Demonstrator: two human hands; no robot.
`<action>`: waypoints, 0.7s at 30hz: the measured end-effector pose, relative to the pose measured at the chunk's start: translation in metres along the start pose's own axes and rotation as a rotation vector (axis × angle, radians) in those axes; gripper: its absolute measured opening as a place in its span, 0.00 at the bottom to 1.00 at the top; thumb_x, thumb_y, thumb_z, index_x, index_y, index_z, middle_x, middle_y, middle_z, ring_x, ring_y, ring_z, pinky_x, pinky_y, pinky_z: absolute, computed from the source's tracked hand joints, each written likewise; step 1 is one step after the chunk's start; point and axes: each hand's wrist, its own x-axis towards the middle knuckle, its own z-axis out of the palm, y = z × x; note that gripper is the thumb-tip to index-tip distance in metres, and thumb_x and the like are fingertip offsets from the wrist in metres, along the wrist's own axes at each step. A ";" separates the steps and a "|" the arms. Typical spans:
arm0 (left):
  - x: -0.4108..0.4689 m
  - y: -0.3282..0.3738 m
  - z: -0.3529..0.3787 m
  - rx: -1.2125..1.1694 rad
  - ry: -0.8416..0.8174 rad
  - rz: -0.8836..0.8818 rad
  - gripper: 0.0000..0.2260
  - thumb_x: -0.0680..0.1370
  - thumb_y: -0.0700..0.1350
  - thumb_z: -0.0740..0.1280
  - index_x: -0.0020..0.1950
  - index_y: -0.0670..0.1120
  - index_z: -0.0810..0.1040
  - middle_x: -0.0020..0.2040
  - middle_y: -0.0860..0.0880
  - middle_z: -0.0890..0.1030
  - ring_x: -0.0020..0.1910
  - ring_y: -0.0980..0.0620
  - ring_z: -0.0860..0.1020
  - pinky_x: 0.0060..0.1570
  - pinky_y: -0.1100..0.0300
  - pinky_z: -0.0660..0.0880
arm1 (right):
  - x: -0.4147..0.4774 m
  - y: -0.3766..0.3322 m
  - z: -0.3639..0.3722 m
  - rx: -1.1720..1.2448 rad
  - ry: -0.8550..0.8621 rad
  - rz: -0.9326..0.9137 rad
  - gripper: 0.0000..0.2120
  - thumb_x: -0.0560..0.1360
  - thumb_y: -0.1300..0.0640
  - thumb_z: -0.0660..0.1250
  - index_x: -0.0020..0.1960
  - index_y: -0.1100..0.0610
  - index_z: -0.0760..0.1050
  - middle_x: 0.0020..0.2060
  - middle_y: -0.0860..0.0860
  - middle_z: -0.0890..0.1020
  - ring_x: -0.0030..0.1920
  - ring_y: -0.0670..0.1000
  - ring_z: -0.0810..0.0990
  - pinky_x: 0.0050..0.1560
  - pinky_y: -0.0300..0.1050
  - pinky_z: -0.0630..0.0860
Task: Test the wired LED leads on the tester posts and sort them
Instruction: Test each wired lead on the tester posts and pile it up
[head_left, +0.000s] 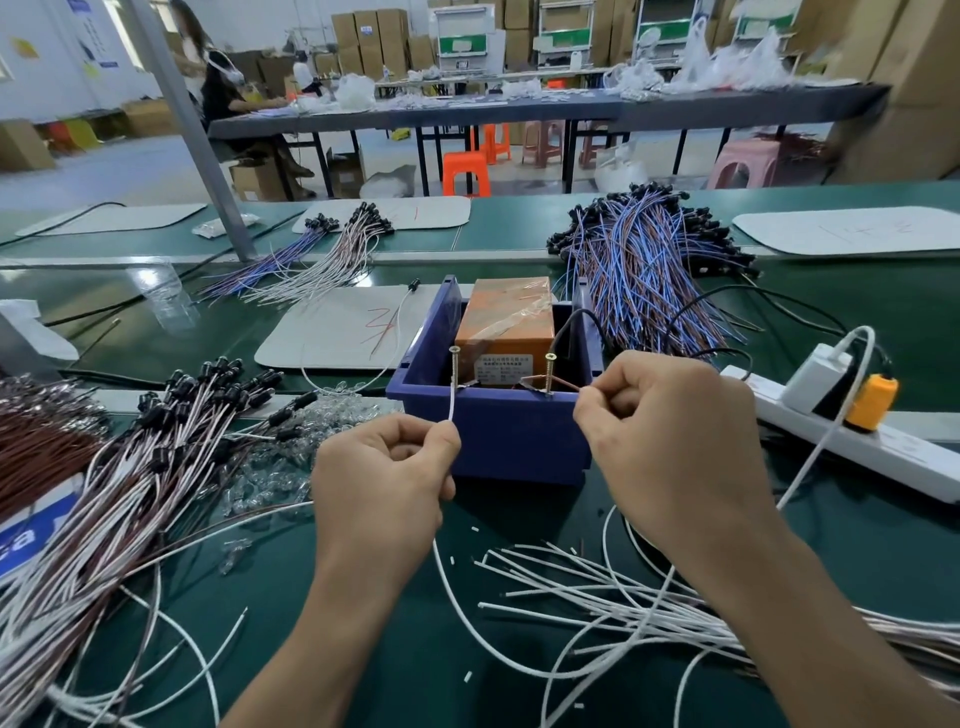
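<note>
White lead (451, 408), pinched in left hand (384, 478), touches left post (454, 364) — right hand (670, 431) pinches brown lead (566, 385) against right post (549, 371).

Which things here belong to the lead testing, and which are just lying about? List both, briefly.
In the job:
left hand pinching the white lead
right hand pinching the brown lead
left post, right post
orange tester in the blue bin
lead pile

Lying about:
plastic cup
orange stool
cardboard boxes
</note>
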 end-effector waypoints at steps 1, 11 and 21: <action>0.000 0.000 0.000 -0.002 0.000 0.002 0.09 0.76 0.43 0.74 0.36 0.52 0.84 0.24 0.46 0.79 0.18 0.51 0.69 0.20 0.60 0.68 | 0.001 0.000 -0.001 -0.003 -0.007 0.002 0.10 0.74 0.53 0.72 0.35 0.53 0.80 0.26 0.45 0.81 0.29 0.47 0.79 0.35 0.42 0.75; -0.009 0.000 -0.002 -0.104 0.023 0.038 0.09 0.74 0.48 0.73 0.34 0.48 0.83 0.23 0.52 0.74 0.23 0.54 0.67 0.26 0.58 0.66 | 0.013 -0.004 -0.057 -0.005 -0.342 -0.059 0.10 0.73 0.56 0.73 0.32 0.51 0.82 0.24 0.42 0.81 0.27 0.42 0.79 0.33 0.29 0.73; -0.059 0.000 0.026 -0.223 -0.368 -0.200 0.10 0.79 0.38 0.71 0.38 0.45 0.84 0.34 0.42 0.85 0.29 0.47 0.84 0.26 0.64 0.75 | -0.025 0.050 -0.125 -0.657 -0.264 0.019 0.06 0.69 0.45 0.75 0.35 0.39 0.79 0.30 0.44 0.81 0.33 0.55 0.77 0.38 0.46 0.75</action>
